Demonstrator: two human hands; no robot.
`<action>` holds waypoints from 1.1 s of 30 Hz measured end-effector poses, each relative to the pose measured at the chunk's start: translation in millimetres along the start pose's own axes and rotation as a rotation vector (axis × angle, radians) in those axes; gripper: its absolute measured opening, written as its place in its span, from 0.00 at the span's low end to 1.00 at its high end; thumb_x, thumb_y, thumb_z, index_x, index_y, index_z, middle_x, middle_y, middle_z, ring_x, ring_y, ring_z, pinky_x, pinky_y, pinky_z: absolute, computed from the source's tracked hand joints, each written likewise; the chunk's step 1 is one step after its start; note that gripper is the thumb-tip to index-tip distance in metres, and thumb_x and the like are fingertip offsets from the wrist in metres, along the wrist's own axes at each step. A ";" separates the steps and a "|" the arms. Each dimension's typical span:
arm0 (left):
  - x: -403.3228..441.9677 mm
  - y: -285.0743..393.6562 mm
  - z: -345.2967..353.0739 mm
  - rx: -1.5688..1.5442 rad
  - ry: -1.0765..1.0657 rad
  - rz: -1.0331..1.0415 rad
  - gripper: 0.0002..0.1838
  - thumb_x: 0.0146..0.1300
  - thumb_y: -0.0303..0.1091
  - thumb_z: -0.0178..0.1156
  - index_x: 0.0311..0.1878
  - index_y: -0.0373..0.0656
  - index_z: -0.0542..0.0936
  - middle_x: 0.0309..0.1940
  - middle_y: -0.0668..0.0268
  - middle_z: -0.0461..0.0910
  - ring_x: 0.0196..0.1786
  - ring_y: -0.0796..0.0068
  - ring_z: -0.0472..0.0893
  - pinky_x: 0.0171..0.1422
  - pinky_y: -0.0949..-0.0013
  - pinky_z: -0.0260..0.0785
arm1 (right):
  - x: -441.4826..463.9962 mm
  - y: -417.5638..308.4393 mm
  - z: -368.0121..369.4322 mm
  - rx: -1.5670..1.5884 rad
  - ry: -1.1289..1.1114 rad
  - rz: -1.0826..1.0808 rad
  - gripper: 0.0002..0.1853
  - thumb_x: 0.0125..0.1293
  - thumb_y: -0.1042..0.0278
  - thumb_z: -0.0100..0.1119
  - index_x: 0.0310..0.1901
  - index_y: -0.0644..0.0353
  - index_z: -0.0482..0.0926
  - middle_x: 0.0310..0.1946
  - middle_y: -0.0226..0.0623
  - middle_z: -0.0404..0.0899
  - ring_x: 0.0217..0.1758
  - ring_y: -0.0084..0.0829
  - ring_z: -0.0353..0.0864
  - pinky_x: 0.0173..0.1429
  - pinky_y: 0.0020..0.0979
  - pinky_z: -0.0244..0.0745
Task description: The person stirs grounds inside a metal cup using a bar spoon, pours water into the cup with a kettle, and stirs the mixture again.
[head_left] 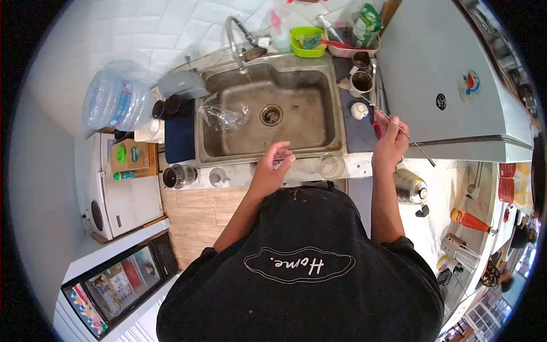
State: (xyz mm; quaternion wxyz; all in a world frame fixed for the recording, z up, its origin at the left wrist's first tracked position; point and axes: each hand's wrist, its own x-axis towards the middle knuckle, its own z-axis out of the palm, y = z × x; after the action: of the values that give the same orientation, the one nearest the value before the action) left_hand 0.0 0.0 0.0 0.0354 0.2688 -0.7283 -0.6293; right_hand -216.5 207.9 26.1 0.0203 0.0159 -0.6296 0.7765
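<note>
My right hand (392, 139) pinches a long, thin metal rod (419, 149) to the right of the sink. Its upper end reaches toward the cups on the dark mat, and its lower end slants down past my hand; the exact kind is too small to tell. Near the rod's upper end stand a brown-stained white cup (361, 82) and a small white round object (359, 111). My left hand (274, 165) hovers at the sink's front edge, fingers loosely curled and apart, nothing visible in it. Behind it lies the metal sink (307, 149), with crumpled clear plastic (228, 116) inside.
A curved faucet (232, 43) rises behind the sink, beside a green basin (308, 52). To the left are a water jug (108, 101) and a glass pitcher (179, 176). A refrigerator (450, 62) borders the right side; a metal canister (410, 187) stands below it.
</note>
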 end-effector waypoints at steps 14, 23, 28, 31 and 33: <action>-114.4 -57.3 -191.5 0.034 0.002 -0.010 0.26 0.70 0.43 0.64 0.67 0.47 0.73 0.52 0.63 0.83 0.58 0.67 0.80 0.65 0.56 0.68 | -201.4 -8.9 173.8 0.248 -0.316 0.058 0.12 0.84 0.65 0.38 0.45 0.65 0.68 0.46 0.63 0.84 0.62 0.51 0.82 0.73 0.43 0.72; -174.0 -90.4 -291.4 0.063 0.021 -0.009 0.25 0.70 0.43 0.63 0.67 0.45 0.73 0.52 0.62 0.83 0.57 0.67 0.81 0.63 0.57 0.69 | -316.7 6.3 241.5 0.092 -0.417 0.003 0.15 0.84 0.65 0.37 0.44 0.67 0.70 0.50 0.59 0.83 0.58 0.47 0.85 0.68 0.41 0.75; -187.7 -105.3 -317.9 0.014 0.120 0.056 0.23 0.69 0.43 0.65 0.63 0.45 0.76 0.47 0.63 0.84 0.54 0.69 0.82 0.60 0.58 0.70 | -355.3 10.9 257.0 -0.220 -0.594 -0.199 0.15 0.84 0.66 0.38 0.45 0.68 0.72 0.52 0.56 0.84 0.54 0.41 0.88 0.63 0.35 0.76; -190.2 -118.1 -328.9 0.010 0.236 0.105 0.22 0.68 0.42 0.65 0.62 0.45 0.77 0.44 0.65 0.85 0.52 0.71 0.82 0.59 0.60 0.71 | -371.1 17.1 271.1 -0.186 -0.685 -0.178 0.12 0.83 0.69 0.41 0.46 0.68 0.73 0.52 0.56 0.84 0.54 0.39 0.88 0.61 0.34 0.77; -190.0 -123.7 -339.2 -0.006 0.313 0.114 0.22 0.67 0.42 0.66 0.61 0.45 0.77 0.43 0.65 0.85 0.50 0.71 0.83 0.58 0.62 0.71 | -378.5 19.7 278.8 -0.258 -0.731 -0.225 0.11 0.81 0.71 0.44 0.47 0.68 0.76 0.52 0.52 0.85 0.54 0.38 0.88 0.60 0.35 0.78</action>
State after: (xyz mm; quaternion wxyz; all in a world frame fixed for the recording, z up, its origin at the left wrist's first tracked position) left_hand 337.2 -229.5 8.4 0.1849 0.3214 -0.7261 -0.5791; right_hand 160.2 -73.4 45.4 -0.1180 0.3570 -0.6821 0.6272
